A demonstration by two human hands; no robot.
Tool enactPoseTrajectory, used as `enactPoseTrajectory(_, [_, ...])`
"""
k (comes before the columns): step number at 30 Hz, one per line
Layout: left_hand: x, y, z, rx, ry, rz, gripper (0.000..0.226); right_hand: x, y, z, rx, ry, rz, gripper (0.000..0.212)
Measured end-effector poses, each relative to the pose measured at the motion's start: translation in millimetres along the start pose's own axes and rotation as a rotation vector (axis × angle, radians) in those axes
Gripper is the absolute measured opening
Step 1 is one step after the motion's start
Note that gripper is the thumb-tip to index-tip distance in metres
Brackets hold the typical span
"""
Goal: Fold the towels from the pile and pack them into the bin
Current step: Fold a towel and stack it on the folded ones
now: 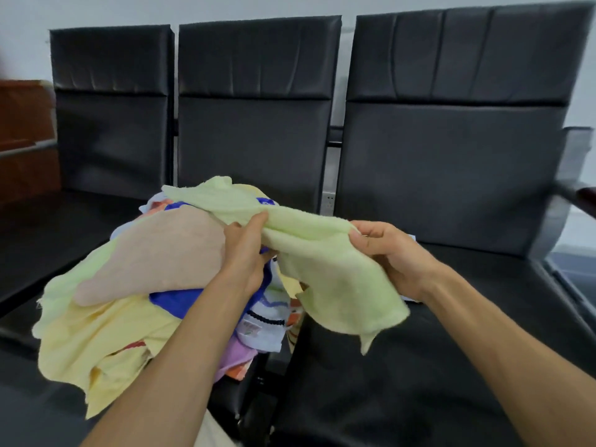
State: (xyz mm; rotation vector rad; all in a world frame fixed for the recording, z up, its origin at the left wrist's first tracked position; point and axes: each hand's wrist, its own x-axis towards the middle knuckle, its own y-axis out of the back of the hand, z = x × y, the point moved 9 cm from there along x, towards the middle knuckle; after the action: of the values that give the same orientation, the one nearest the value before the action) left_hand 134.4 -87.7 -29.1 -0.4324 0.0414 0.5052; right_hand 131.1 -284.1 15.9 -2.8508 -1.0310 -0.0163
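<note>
A light green towel (pixel 325 262) stretches from the top of the pile out to the right, its lower corner hanging over the right seat. My left hand (pixel 246 253) pinches its upper edge near the middle. My right hand (pixel 392 253) grips its right end with curled fingers. The pile of towels (pixel 129 301) lies on the middle seat: a beige one on top, yellow ones at the left, blue, white and purple ones beneath. No bin is in view.
Three black padded seats (pixel 435 350) stand in a row with tall backrests (pixel 254 108) behind the pile. A metal armrest (pixel 571 185) rises at the far right. A brown wooden cabinet (pixel 25 133) stands at the left edge.
</note>
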Motion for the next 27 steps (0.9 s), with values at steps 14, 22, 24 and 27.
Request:
enactPoseTrajectory(14, [-51, -64, -15, 0.262, 0.054, -0.579, 0.035, 35, 21, 64, 0.116, -0.321, 0.299, 0.052])
enactPoseTrajectory(22, [-35, -38, -20, 0.378, 0.045, -0.292, 0.036, 19, 57, 49, 0.229, -0.151, 0.606, 0.016])
enactPoseTrajectory(24, [-40, -45, -23, 0.388, 0.05, -0.319, 0.032, 7, 60, 31, 0.187, -0.081, 0.599, 0.028])
enactPoseTrajectory(27, [-50, -57, -33, 0.332, 0.084, -0.369, 0.03, -17, 66, 6, 0.142, 0.001, 0.583, 0.032])
